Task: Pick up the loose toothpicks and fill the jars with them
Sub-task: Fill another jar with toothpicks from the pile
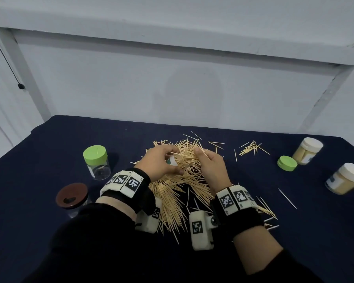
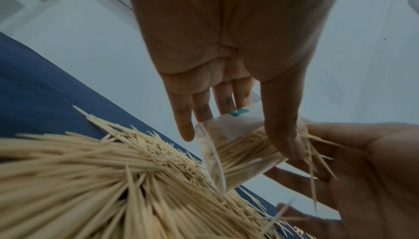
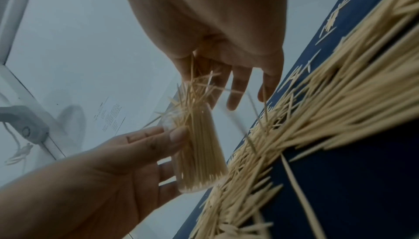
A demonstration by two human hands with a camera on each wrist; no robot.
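A big heap of loose toothpicks (image 1: 180, 193) lies on the dark blue table (image 1: 49, 144), right under my wrists. My left hand (image 1: 161, 159) grips a small clear jar (image 1: 173, 160), tilted and lifted just above the heap. In the left wrist view the jar (image 2: 235, 146) is packed with toothpicks, my thumb and fingers wrapped round it. My right hand (image 1: 206, 160) holds a bunch of toothpicks (image 3: 197, 88) at the mouth of the jar (image 3: 199, 153). Some of them stick out crookedly, and a few are blurred beside it.
A green-lidded jar (image 1: 96, 160) and a brown-lidded jar (image 1: 72, 198) stand at the left. A loose green lid (image 1: 287, 163) and two white-lidded full jars (image 1: 308, 151) (image 1: 345, 178) sit at the right. A small toothpick cluster (image 1: 251, 148) and single strays (image 1: 287, 198) lie around.
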